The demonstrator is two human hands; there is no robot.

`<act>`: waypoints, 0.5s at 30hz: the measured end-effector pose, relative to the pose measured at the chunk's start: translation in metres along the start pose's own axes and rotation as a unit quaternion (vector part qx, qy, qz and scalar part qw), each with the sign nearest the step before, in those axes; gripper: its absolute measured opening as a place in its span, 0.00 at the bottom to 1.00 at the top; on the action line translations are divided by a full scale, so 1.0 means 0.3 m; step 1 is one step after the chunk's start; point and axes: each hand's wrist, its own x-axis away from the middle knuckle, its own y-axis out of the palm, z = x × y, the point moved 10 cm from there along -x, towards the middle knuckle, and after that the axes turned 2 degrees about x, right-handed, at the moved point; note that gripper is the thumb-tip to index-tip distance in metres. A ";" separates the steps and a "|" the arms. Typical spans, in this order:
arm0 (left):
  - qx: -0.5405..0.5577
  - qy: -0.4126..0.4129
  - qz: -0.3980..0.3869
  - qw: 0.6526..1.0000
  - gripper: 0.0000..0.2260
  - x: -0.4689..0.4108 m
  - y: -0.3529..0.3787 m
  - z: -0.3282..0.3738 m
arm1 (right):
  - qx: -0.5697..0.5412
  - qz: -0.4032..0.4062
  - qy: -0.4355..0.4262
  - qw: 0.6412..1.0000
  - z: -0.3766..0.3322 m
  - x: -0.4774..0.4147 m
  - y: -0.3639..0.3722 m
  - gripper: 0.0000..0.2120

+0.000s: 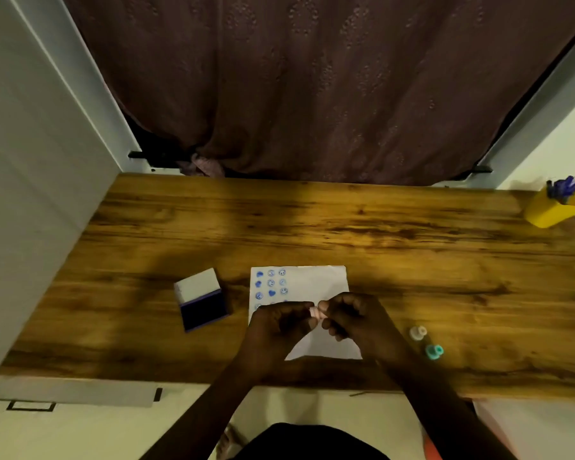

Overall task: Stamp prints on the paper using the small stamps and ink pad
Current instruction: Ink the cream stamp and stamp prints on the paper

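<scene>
While both hands [281,322] [347,315] pinch 1 pink stamp [314,313] above the paper [316,280], the ink pad [204,313] lies left, nearer the left hand.

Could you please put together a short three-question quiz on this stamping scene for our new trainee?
1. True or false: the ink pad lies closed, to the right of the paper.
2. Which colour are the prints on the paper? A red, B blue, C green.
3. How many small stamps lie on the table to the right of the paper, apart from the pink stamp held between the left hand and the right hand?

Key
1. False: it is open and lies to the left of the paper.
2. B.
3. Two: a pale stamp and a teal stamp.
</scene>
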 end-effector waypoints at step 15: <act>-0.015 -0.060 0.184 0.981 0.09 0.117 -0.536 -0.143 | 0.129 -0.066 -0.115 0.983 -0.181 -0.117 0.346 0.12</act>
